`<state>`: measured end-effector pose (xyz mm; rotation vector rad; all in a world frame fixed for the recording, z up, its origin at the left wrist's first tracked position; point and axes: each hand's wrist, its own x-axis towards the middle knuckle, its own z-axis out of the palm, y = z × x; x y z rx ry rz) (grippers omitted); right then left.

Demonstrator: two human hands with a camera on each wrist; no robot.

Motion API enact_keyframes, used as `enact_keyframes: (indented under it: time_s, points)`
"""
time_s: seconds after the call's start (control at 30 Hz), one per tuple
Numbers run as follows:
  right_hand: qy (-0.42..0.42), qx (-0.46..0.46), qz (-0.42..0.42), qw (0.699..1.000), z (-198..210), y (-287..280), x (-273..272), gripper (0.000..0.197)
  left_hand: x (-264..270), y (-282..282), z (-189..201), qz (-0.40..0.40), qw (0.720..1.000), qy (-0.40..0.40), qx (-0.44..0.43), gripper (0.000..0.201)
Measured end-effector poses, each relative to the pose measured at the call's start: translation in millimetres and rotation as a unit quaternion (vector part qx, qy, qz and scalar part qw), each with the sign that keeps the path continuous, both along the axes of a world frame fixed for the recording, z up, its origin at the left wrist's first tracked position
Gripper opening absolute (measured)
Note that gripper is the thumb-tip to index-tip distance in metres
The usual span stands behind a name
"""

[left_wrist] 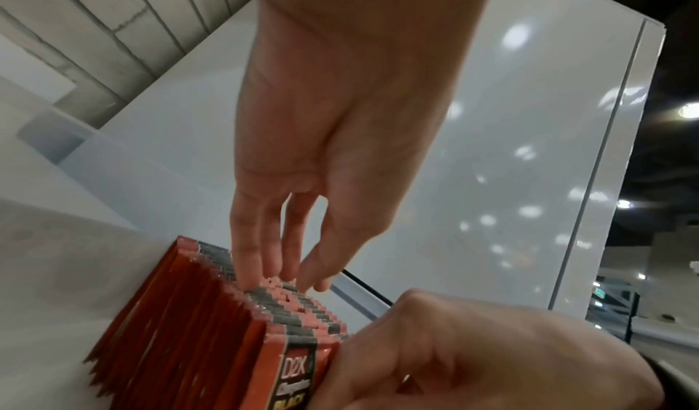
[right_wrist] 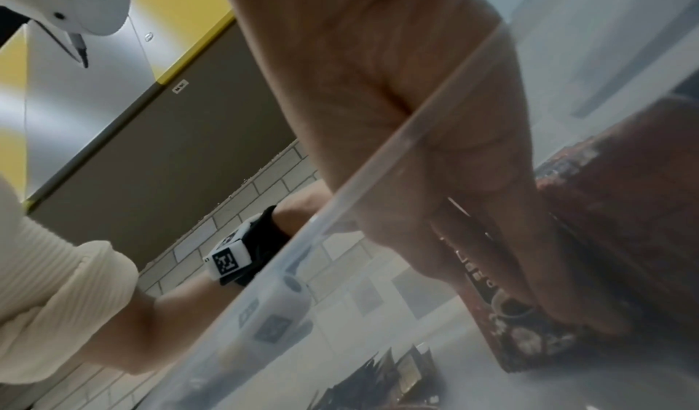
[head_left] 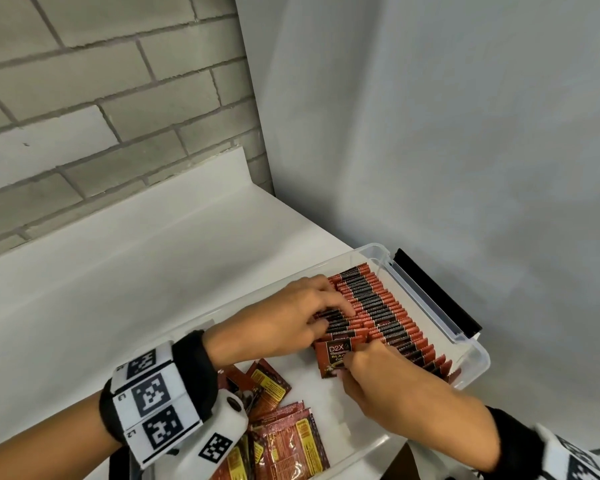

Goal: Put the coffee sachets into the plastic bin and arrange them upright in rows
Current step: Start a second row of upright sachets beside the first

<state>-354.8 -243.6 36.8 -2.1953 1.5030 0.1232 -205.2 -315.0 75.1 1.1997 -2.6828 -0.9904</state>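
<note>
Bin sits on the white counter, pushed toward the corner by the grey panel. Inside it, two rows of sachets stand upright on edge, side by side: the far row runs nearly the whole length of the bin wall, the near row is shorter and ends where the hands work. Left hand lies over the near row, fingers nearly straight, tips pressing on the sachet tops to keep them from toppling; it grips nothing. Right hand pinches the front sachet by its right edge between thumb and curled fingers and holds it against the end of the near row, printed face toward the camera, leaning a little rather than fully upright. Loose sachets lie flat and overlapping in a heap at the near-left end of the bin floor; exact count cannot be told, at least several. Judgement: well past halfway. All visible sachets appear already in the bin, so what is left is standing the heap up one by one and extending the near row, possibly starting a third.
</note>
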Motion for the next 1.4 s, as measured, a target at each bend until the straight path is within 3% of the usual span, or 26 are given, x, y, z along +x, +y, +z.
enact_keyframes:
  time_s: [0.13, 0.37, 0.5, 0.6, 0.73, 0.87, 0.97, 1.07, 1.13, 1.17, 1.27, 1.4]
  points:
    - [-0.005, -0.008, -0.01, 1.0, -0.5, -1.1, -0.1, 0.022, 2.7, 3.5, -2.3, -0.041, 0.997, -0.063, -0.018, 0.046]
    - [-0.011, 0.009, -0.022, 1.0, 2.7, -2.6, 1.8, 0.024, -2.0, 7.3, -4.0, 0.082, 0.994, -0.06, 0.031, 0.047]
    - [-0.017, 0.016, -0.013, 1.0, 2.1, -2.7, 1.1, 0.029, -0.5, 11.4, -4.7, 0.108, 0.993, -0.05, 0.019, 0.054]
    - [-0.011, 0.02, -0.019, 1.0, 1.6, -2.6, 1.5, 0.028, 0.5, 18.4, 0.1, 0.043, 0.996, -0.06, -0.05, 0.056]
    - [-0.006, 0.02, -0.034, 0.999, -0.9, -2.2, 2.0, 0.033, 2.4, 21.0, -5.4, -0.045, 0.979, -0.179, -0.087, 0.069]
    - [-0.022, 0.006, -0.048, 0.999, -1.7, -0.1, 1.0, 0.034, 5.5, 20.0, -2.4, -0.001, 0.987, -0.158, -0.041, 0.064]
    - [-0.045, -0.005, -0.056, 0.997, -1.3, 2.0, -0.3, 0.03, 13.6, 17.1, 2.8, 0.102, 0.99, -0.094, 0.029, 0.049]
    - [-0.048, -0.023, -0.057, 0.997, -1.2, 3.1, -1.0, 0.025, 23.5, 18.7, 3.6, 0.221, 0.955, -0.054, 0.191, 0.056]
    - [-0.046, -0.035, -0.06, 0.997, -1.8, 3.0, -0.6, 0.024, 20.5, 25.8, 0.5, 0.304, 0.89, 0.044, 0.337, 0.059]
    - [-0.045, -0.035, -0.064, 0.996, -2.3, 2.5, -0.4, 0.023, 16.1, 29.6, -1.6, 0.323, 0.859, 0.098, 0.385, 0.051]
    - [-0.031, -0.036, -0.053, 0.997, -2.2, -0.5, 0.4, 0.027, -2.8, 39.3, -13.1, 0.311, 0.818, 0.184, 0.448, 0.05]
    - [-0.021, -0.046, -0.033, 0.998, 2.0, -2.0, -0.1, 0.03, -8.4, 39.9, -14.7, 0.319, 0.803, 0.214, 0.455, 0.04]
